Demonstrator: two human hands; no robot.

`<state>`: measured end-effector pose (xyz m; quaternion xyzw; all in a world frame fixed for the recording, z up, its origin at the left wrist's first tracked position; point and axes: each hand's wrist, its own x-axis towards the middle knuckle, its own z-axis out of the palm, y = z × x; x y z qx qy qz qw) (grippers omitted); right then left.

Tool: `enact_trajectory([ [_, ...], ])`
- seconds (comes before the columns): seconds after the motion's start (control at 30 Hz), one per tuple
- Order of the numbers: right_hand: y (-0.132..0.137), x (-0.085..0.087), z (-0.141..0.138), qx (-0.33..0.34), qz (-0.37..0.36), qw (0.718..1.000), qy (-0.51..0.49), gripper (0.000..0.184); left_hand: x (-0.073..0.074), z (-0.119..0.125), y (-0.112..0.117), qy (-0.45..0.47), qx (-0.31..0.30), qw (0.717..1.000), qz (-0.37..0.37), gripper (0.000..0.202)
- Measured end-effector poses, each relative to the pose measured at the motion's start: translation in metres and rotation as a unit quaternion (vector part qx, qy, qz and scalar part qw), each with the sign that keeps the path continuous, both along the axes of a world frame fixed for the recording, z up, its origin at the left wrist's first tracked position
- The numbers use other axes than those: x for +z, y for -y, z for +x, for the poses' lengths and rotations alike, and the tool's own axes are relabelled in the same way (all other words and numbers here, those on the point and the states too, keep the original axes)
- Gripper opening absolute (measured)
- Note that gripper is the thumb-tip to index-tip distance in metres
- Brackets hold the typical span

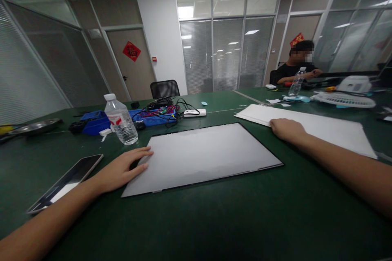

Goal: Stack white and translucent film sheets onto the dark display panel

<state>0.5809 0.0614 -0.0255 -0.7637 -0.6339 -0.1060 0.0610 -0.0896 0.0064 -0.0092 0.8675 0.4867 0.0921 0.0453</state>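
Observation:
A flat rectangular panel (202,155), whitish with thin black edges, lies on the green tabletop in front of me. My left hand (124,169) rests at its left edge, fingers spread and fingertips touching its surface. Farther right lies a plain white sheet (330,128), its near edge under my right hand (286,129). The fingers of that hand are curled closed at the sheet's edge; their tips are hidden. A dark-screened phone or tablet (67,183) lies beside my left forearm.
Behind my left hand stands a water bottle (121,120). Blue trays (153,120) of tangled wires and a white power strip (194,113) sit beyond the panel. Across the table at right are a seated person (295,67), another bottle (297,82) and a white fan (346,98).

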Motion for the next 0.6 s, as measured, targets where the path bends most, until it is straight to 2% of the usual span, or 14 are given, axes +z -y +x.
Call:
enact_trajectory([
  [0.1, 0.010, 0.010, -0.017, -0.012, 0.025, 1.000, 0.010, 0.051, 0.001, 0.003, 0.001, -0.011, 0.001, 1.000, 0.004, 0.064],
  [0.17, 0.017, 0.016, -0.031, 0.009, 0.042, 0.999, 0.017, 0.050, 0.001, 0.004, 0.000, -0.016, -0.003, 1.000, 0.012, 0.064],
  [0.23, 0.024, 0.020, -0.048, 0.051, 0.047, 0.997, 0.026, 0.047, 0.001, 0.003, 0.000, -0.019, -0.006, 1.000, 0.022, 0.065],
  [0.3, 0.034, 0.023, -0.067, 0.131, 0.047, 0.989, 0.041, 0.043, -0.001, 0.002, -0.001, -0.022, -0.007, 0.999, 0.026, 0.065],
  [0.37, 0.044, 0.023, -0.086, 0.238, 0.050, 0.968, 0.065, 0.038, -0.002, 0.000, -0.003, -0.023, -0.007, 0.999, 0.024, 0.064],
  [0.43, 0.056, 0.024, -0.104, 0.338, 0.060, 0.935, 0.090, 0.033, -0.004, -0.001, -0.004, -0.021, -0.007, 1.000, 0.020, 0.063],
  [0.6, 0.083, 0.028, -0.136, 0.502, 0.088, 0.857, 0.080, 0.031, -0.004, -0.002, -0.004, -0.008, -0.004, 1.000, 0.006, 0.064],
])
